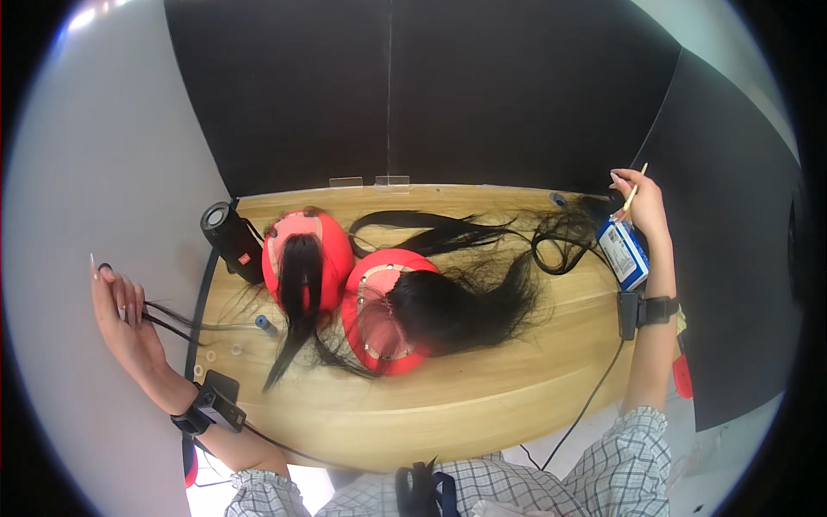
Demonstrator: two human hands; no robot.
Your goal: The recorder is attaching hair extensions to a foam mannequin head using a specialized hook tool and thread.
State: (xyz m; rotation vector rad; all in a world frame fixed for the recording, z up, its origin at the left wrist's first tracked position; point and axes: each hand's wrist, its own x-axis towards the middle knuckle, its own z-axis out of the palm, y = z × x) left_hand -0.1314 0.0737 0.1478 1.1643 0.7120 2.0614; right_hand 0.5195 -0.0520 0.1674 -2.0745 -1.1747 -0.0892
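My left hand [127,323] is raised past the table's left edge. Its lower fingers curl round a thin strand of black hair [177,332] that trails toward the table, while the index finger points up. At the far right, my right hand [648,205] pinches a slim pale stick-like tool [636,191], held slanted above a blue and white box [625,258]. Between the hands lie two red head forms. The left form [338,250] carries a mesh cap with a black lock [301,267]; the nearer form [375,349] has a pinned cap with a thick bunch of hair [439,310] swept right.
A black cylindrical speaker [233,246] stands at the table's left edge. Loose long hair [422,233] lies behind the forms and coils toward the box. A small blue-grey spool [265,325] is left of the forms. Dark panels [517,95] rise behind the wooden table [500,388].
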